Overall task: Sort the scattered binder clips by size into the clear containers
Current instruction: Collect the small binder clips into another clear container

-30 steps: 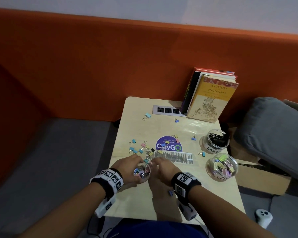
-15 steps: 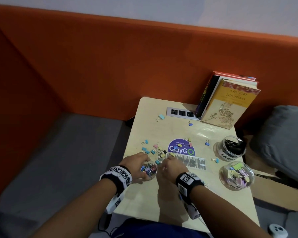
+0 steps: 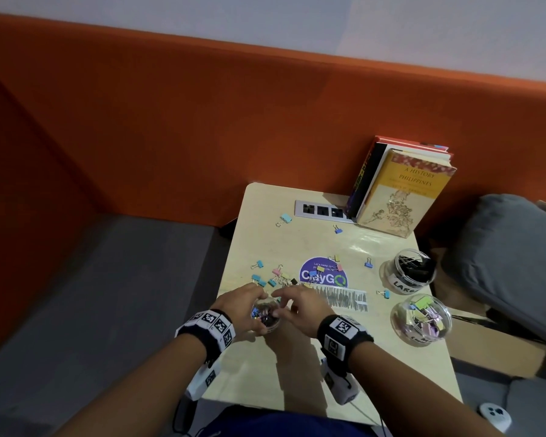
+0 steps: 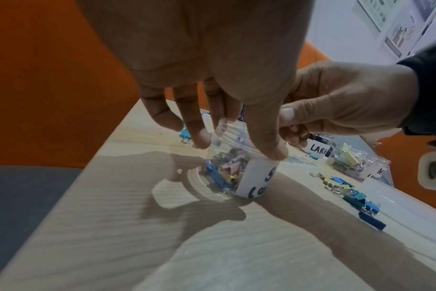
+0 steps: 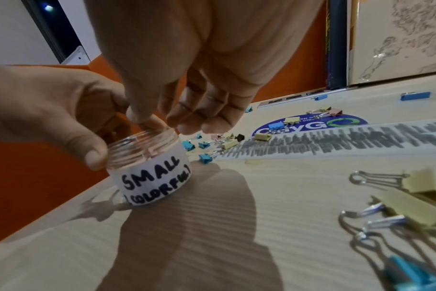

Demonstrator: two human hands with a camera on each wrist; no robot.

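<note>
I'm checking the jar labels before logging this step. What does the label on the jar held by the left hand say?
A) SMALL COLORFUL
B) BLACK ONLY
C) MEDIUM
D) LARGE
A: in the right wrist view the white label on the jar in the left hand reads SMALL (COLORFUL), while the jar marked LARGE stands apart at the table's right side.

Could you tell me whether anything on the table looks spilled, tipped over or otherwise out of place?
Nothing is tipped or broken. Loose binder clips lie scattered on the table, unsorted. All three containers stand upright; the left hand grips the small jar, with the right hand over its mouth.
</note>
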